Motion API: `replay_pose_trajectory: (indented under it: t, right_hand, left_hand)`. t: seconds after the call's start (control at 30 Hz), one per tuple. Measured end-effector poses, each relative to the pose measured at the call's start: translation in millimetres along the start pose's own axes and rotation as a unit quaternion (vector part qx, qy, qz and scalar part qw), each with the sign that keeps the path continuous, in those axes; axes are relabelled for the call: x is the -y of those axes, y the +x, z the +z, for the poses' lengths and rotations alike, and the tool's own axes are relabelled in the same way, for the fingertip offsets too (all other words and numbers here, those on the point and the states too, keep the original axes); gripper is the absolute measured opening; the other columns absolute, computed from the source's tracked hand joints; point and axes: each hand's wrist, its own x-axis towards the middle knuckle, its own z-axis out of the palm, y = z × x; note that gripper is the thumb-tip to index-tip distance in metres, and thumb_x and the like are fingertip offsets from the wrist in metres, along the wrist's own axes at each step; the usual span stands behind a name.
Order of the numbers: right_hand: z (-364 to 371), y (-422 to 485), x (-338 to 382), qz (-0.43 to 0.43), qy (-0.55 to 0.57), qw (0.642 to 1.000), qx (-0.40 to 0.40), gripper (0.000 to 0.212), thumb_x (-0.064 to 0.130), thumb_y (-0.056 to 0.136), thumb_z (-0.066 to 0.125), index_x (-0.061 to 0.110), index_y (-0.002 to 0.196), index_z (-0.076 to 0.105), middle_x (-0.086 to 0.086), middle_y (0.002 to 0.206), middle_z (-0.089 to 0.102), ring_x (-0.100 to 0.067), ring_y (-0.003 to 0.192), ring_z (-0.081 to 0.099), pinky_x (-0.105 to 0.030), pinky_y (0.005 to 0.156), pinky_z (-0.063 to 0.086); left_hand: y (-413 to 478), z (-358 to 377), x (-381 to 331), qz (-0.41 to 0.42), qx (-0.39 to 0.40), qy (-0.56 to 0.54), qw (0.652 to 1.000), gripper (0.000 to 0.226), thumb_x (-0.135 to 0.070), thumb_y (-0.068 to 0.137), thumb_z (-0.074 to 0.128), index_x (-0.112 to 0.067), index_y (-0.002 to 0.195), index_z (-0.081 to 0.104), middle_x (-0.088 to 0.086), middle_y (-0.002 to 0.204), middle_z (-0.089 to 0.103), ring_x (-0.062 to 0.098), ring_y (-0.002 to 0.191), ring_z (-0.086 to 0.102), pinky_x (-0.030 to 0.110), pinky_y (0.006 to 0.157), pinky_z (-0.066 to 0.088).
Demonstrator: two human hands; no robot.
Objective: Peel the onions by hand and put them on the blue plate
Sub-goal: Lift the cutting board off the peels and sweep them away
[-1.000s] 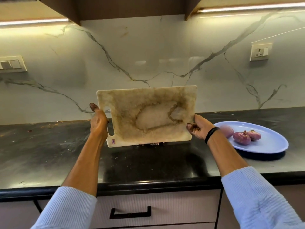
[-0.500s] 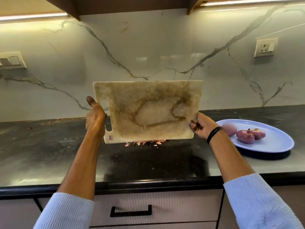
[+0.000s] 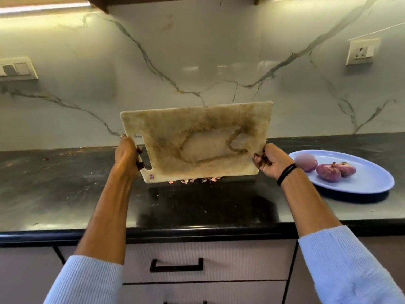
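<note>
While both arms reach forward, left hand (image 3: 127,154) and right hand (image 3: 270,162) grip the upright cutting board (image 3: 197,139).

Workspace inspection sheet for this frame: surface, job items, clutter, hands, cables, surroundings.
Surface: black counter, smeared, small scraps scattered on it.
Job's things: blue plate at right holds one pale onion and two purple onions.
Clutter: stained cutting board held up above the counter; onion skins show just under its lower edge.
Hands: left hand grips the board's handle end; right hand grips the opposite edge.
Cables: nothing seen.
Surroundings: veined wall, socket right, switch plate left, drawer below.
</note>
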Motion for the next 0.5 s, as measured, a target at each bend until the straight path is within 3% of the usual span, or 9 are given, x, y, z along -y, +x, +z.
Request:
replay_pose_trajectory:
  t: [0.07, 0.17, 0.27, 0.37, 0.43, 0.5]
  right_hand:
    - [5, -7, 3, -0.005, 0.035, 0.999, 0.013, 0.036, 0.003, 0.096, 0.027, 0.009, 0.11, 0.06, -0.01, 0.086, 0.06, -0.011, 0.046, 0.052, -0.016, 0.033, 0.038]
    - [10, -12, 13, -0.016, 0.062, 0.997, 0.034, 0.03, 0.0, 0.095, 0.028, 0.007, 0.097, 0.057, -0.011, 0.078, 0.053, -0.011, 0.041, 0.051, -0.016, 0.032, 0.036]
    - [10, -14, 21, -0.025, 0.037, 0.997, 0.062, 0.021, 0.0, 0.095, 0.032, 0.003, 0.087, 0.051, -0.012, 0.077, 0.047, -0.011, 0.035, 0.05, -0.016, 0.033, 0.04]
    - [10, -14, 23, -0.046, 0.037, 0.995, 0.077, 0.011, 0.008, 0.098, 0.044, 0.005, 0.103, 0.053, -0.014, 0.085, 0.051, -0.018, 0.057, 0.057, -0.021, 0.04, 0.05]
    - [7, -12, 25, -0.056, 0.042, 0.994, 0.08, 0.01, 0.007, 0.1, 0.046, 0.004, 0.097, 0.055, -0.014, 0.084, 0.052, -0.021, 0.067, 0.055, -0.024, 0.046, 0.053]
    - [3, -12, 27, -0.062, -0.041, 0.994, 0.075, 0.01, 0.013, 0.099, 0.055, 0.003, 0.1, 0.057, -0.014, 0.081, 0.057, -0.021, 0.064, 0.06, -0.028, 0.05, 0.052]
  left_hand:
    - [-5, -5, -8, 0.006, 0.032, -0.063, 0.998, 0.038, -0.011, 0.088, 0.026, -0.014, 0.108, 0.059, 0.001, 0.072, 0.045, 0.011, 0.058, 0.036, 0.026, 0.054, 0.039]
    - [-13, -17, -21, 0.007, 0.072, -0.135, 0.988, 0.03, -0.002, 0.078, 0.029, -0.014, 0.084, 0.055, 0.004, 0.076, 0.048, 0.014, 0.062, 0.04, 0.028, 0.06, 0.045]
    - [-13, -30, -23, -0.005, 0.093, -0.175, 0.98, 0.021, -0.01, 0.089, 0.037, -0.008, 0.093, 0.058, 0.011, 0.095, 0.053, 0.019, 0.08, 0.049, 0.028, 0.07, 0.054]
    - [-8, -41, -17, -0.015, 0.118, -0.192, 0.974, 0.018, -0.011, 0.097, 0.039, -0.002, 0.094, 0.055, 0.019, 0.105, 0.052, 0.026, 0.087, 0.056, 0.031, 0.076, 0.057]
    - [-2, -48, -12, -0.018, 0.131, -0.144, 0.981, 0.015, -0.002, 0.094, 0.043, 0.005, 0.095, 0.056, 0.024, 0.106, 0.057, 0.029, 0.089, 0.061, 0.03, 0.073, 0.061]
    - [5, -53, -7, -0.012, 0.096, -0.01, 0.995, 0.011, 0.003, 0.091, 0.053, 0.009, 0.094, 0.062, 0.028, 0.104, 0.062, 0.029, 0.082, 0.063, 0.029, 0.062, 0.059]
